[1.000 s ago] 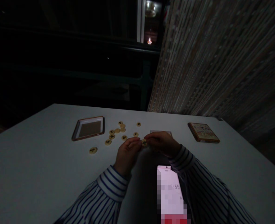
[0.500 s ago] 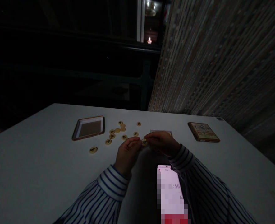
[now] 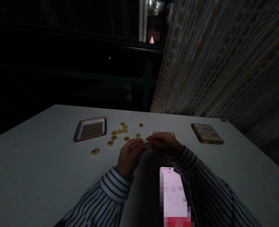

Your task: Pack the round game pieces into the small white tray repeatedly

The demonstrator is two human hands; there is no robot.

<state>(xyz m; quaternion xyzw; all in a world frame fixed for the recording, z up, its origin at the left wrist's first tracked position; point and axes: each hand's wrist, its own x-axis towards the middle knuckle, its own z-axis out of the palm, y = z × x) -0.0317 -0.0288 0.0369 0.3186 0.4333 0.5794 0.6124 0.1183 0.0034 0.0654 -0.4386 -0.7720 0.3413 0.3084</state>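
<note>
A round Chinese chess piece (image 3: 147, 144) with a dark character faces up between my two hands. My left hand (image 3: 130, 156) pinches its left edge, while the fingers of my right hand (image 3: 165, 144) close on its right side. Partly covered by my right hand is a pale, flat box (image 3: 163, 133). Several more pieces lie scattered to the left of my hands, among them one with a character (image 3: 95, 152) nearest me, another (image 3: 126, 139) close to my left fingers, and a blank-faced one (image 3: 119, 132).
On the white table (image 3: 47, 170), a shallow open box lid (image 3: 77, 138) stands at the left and a closed, printed box (image 3: 207, 133) at the right. A lit phone (image 3: 173, 192) lies below my right wrist. A string curtain (image 3: 200, 63) hangs behind.
Almost nothing differs. Both hands keep the chess piece in the same place, and the view has shifted very slightly.
</note>
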